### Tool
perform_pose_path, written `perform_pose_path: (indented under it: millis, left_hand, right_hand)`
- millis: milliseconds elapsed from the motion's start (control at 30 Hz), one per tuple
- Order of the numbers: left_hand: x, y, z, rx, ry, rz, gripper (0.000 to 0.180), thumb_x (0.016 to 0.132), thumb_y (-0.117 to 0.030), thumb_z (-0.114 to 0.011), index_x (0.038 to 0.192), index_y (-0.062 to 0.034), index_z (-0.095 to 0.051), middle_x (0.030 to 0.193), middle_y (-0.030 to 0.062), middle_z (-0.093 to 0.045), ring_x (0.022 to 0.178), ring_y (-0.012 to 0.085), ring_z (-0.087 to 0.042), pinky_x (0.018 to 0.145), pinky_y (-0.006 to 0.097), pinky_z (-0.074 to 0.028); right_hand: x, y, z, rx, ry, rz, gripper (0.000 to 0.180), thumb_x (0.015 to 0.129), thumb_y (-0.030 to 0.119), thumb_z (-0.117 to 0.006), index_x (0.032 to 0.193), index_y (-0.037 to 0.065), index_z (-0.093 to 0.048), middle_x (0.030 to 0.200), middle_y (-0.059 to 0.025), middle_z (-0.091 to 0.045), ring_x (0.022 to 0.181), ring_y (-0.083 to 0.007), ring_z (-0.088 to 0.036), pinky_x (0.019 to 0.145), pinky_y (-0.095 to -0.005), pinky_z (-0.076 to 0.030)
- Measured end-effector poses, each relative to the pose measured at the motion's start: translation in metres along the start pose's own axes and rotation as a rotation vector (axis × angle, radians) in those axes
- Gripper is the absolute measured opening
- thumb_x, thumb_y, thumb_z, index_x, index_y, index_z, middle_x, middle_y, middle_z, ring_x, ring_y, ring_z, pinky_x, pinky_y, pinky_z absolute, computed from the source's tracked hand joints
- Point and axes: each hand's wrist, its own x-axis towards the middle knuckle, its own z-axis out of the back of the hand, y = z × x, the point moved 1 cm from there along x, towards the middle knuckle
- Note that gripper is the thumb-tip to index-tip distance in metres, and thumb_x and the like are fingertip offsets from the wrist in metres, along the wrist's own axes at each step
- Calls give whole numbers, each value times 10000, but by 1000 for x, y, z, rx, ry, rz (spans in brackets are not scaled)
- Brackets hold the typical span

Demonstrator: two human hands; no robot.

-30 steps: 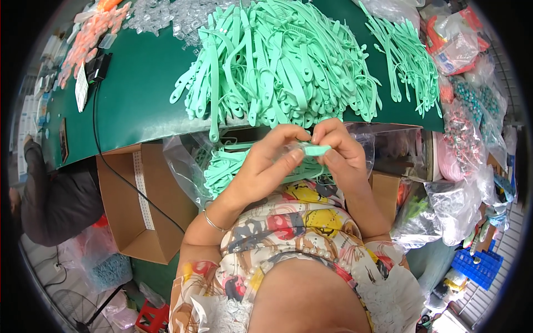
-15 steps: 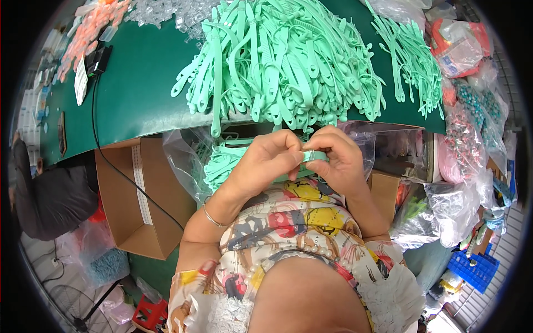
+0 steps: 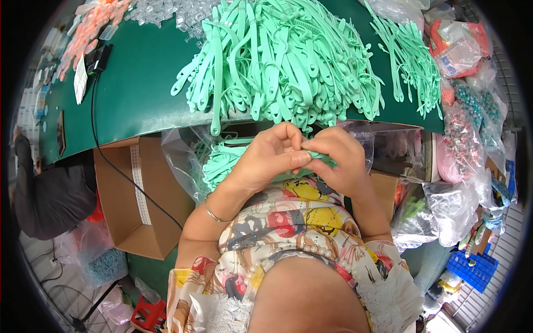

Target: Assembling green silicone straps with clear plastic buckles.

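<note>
In front of my body, just below the table edge, both hands meet at a mint green plastic strap [image 3: 322,157]. My left hand [image 3: 265,160] pinches it between thumb and fingers. My right hand [image 3: 343,161] grips it from the other side, thumb and index finger close to the left thumb. Most of the strap is hidden by my fingers. Beyond my hands, a large heap of mint green straps [image 3: 294,66] with ridges and holed ends covers the table's near edge. More green straps [image 3: 219,162] lie in a clear plastic bag [image 3: 186,161] under the edge.
The green table [image 3: 144,83] carries a smaller strap pile [image 3: 408,64], clear plastic pieces [image 3: 172,15], orange pieces [image 3: 91,30] and a black cable [image 3: 105,152]. A cardboard box [image 3: 125,194] stands left; bagged goods [image 3: 463,133] crowd the right. Another person's dark sleeve [image 3: 55,194] shows far left.
My fingers have closed further over the strap. A clear piece around it, visible earlier between my hands, is now covered. The right hand has turned slightly.
</note>
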Motion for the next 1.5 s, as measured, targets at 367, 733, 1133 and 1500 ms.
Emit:
perform_pose_path:
  millis: [367, 733, 1133, 1500]
  left_hand:
    - [0, -14, -11, 931, -17, -226, 188, 744, -141, -658, 731, 24, -571, 627, 62, -550, 588, 93, -502, 540, 242, -411]
    - [-5, 3, -7, 82, 105, 17, 121, 744, -86, -568, 665, 5, -566, 592, 38, -550, 462, 53, -419, 419, 191, -317]
    - [-3, -6, 1, 313, 297, -47, 88, 717, -60, -578, 666, 11, -569, 595, -8, -521, 503, 34, -413, 451, 185, -305]
    - [-6, -14, -13, 281, 50, 43, 248, 864, -243, -536, 833, 2, -562, 711, 14, -552, 581, 58, -473, 514, 189, -388]
  right_hand:
    - [-17, -1, 0, 393, 68, -440, 152, 809, 92, -553, 696, -10, -545, 583, -31, -493, 508, -83, -444, 463, -222, -340]
    - [-31, 3, -16, 1099, -35, -477, 236, 801, 77, -486, 573, 16, -471, 550, -33, -471, 429, -60, -370, 388, -210, -263]
    - [-28, 3, -15, 1176, -3, -441, 249, 793, 95, -505, 560, 11, -476, 536, -35, -458, 427, -66, -354, 385, -213, -247]
    - [-2, 1, 6, 163, -10, -67, 288, 643, 61, -706, 912, 36, -605, 849, -89, -545, 763, -202, -521, 686, -292, -424]
